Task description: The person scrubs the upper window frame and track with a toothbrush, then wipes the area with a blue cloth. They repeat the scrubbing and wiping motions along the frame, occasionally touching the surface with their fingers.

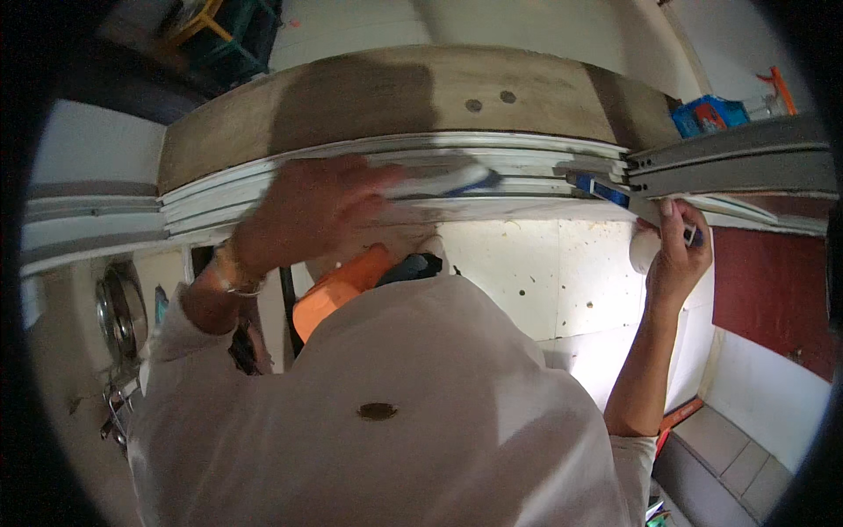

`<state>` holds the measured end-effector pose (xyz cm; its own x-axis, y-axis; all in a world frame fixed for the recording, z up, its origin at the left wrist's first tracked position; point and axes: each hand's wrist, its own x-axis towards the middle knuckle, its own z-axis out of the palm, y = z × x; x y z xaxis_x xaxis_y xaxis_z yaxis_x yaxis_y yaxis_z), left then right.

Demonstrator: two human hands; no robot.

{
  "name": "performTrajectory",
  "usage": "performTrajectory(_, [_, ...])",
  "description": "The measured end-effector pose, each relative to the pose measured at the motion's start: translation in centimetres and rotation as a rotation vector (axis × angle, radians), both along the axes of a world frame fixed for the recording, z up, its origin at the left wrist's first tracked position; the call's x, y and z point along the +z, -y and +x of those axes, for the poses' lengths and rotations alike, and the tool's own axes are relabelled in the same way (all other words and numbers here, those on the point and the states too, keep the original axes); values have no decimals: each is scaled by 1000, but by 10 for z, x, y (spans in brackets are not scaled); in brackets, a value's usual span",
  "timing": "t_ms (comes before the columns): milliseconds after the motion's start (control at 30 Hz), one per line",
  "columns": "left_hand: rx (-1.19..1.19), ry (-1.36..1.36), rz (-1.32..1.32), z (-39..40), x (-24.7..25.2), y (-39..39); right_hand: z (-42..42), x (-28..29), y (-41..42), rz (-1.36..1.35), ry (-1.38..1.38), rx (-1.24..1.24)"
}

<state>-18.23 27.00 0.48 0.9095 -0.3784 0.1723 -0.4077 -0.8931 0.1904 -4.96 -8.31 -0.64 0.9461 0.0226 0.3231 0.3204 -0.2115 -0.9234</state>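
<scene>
Across the picture runs a white sliding-window track (pixel 520 160) with several grooves. My left hand (pixel 316 211), blurred, is over the left half of the track and grips a blurred white and blue tool (pixel 448 181), perhaps a brush; its far end lies over the grooves. My right hand (pixel 681 244) holds the handle of a blue and white tool (pixel 602 190), whose kind I cannot tell. The head of that tool is at the track's right end, beside the grey sliding frame (pixel 737 174).
Beyond the track lies a tan sill (pixel 369 99) with two dark round spots. A blue packet (pixel 711 115) stands at its right end. Near my body is an orange object (pixel 342 290). Dark specks dot the white tiles (pixel 507 263). A reddish-brown panel (pixel 770 290) is at right.
</scene>
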Motion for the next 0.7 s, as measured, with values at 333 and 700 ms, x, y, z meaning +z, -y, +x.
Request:
performTrajectory(333, [330, -56, 32, -68, 5, -67, 48, 5, -28, -346, 116, 339])
performTrajectory(700, [208, -73, -47, -8, -28, -12, 39, -6, -47, -359, 386, 480])
